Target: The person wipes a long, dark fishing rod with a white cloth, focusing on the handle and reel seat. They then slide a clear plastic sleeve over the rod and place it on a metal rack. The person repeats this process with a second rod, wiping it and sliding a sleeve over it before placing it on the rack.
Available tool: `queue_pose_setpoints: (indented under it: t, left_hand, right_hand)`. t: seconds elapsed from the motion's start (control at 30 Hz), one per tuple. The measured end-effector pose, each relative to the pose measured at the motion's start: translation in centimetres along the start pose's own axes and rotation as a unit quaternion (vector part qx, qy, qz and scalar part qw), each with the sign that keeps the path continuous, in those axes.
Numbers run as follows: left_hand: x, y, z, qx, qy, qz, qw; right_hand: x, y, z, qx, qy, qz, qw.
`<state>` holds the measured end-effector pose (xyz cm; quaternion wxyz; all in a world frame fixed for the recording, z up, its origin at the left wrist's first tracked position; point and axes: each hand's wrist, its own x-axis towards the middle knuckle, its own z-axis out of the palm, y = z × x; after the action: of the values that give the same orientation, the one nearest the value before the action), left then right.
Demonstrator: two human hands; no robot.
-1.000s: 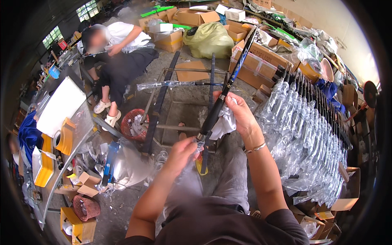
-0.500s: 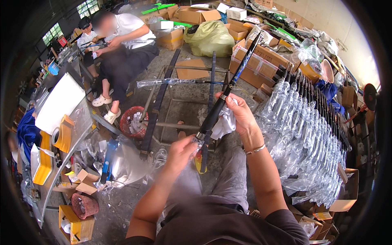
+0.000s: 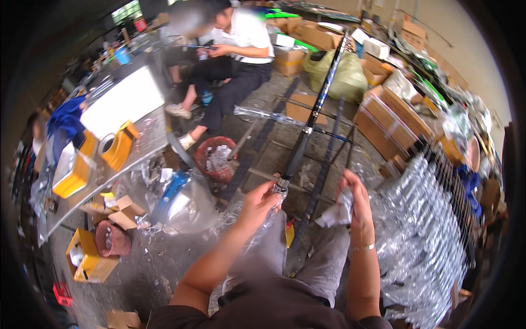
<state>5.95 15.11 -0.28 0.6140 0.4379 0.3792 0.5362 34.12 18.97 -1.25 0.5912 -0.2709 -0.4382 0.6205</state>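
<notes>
My left hand point(image 3: 258, 207) is closed around the butt end of a fishing rod point(image 3: 299, 152), where clear plastic film bunches under the fingers. The rod slants up and away, with a black handle, metal rings and a blue-patterned upper part. Apart from the rod, to its right, my right hand point(image 3: 355, 200) pinches a crumpled white cloth point(image 3: 338, 210). Another rod in a clear plastic sleeve point(image 3: 264, 114) lies across a dark metal frame point(image 3: 256, 143) in front of me.
Many plastic-sleeved rods point(image 3: 408, 236) stack at my right. A red basket point(image 3: 207, 169) with white scraps stands left of the frame. A table point(image 3: 143, 143) with yellow-and-white cartons is at left. Beyond sit co-workers point(image 3: 249, 33), cardboard boxes point(image 3: 383, 123) and a pale green sack point(image 3: 339, 74).
My right hand has come off the rod and moved right and down with the cloth. My left hand still grips the butt. The view has swung left.
</notes>
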Motion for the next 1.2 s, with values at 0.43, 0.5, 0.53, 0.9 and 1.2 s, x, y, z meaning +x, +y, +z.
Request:
queue_pose_setpoints:
  t: [0.43, 0.5, 0.53, 0.9, 1.2]
  left_hand:
    - [3.9, 1.6, -9.8, -0.079, 0.093, 0.037, 0.992]
    - [4.9, 1.5, -10.6, -0.087, 0.112, 0.03, 0.989]
    - [5.3, 1.4, -11.0, -0.089, 0.114, 0.028, 0.989]
    - [9.9, -1.1, -12.3, -0.113, 0.158, 0.016, 0.981]
    - [13.4, -3.0, -13.1, -0.14, 0.18, 0.008, 0.974]
  right_hand:
    - [-12.2, 12.6, -11.3, 0.197, 0.207, 0.151, 0.946]
    - [-12.3, 13.3, -11.6, 0.236, 0.236, 0.145, 0.931]
    - [-12.4, 13.8, -12.2, 0.231, 0.247, 0.149, 0.929]
    - [-13.3, 15.1, -14.9, 0.298, 0.239, 0.196, 0.903]
    - [-12.6, 14.7, -14.3, 0.329, 0.266, 0.192, 0.885]
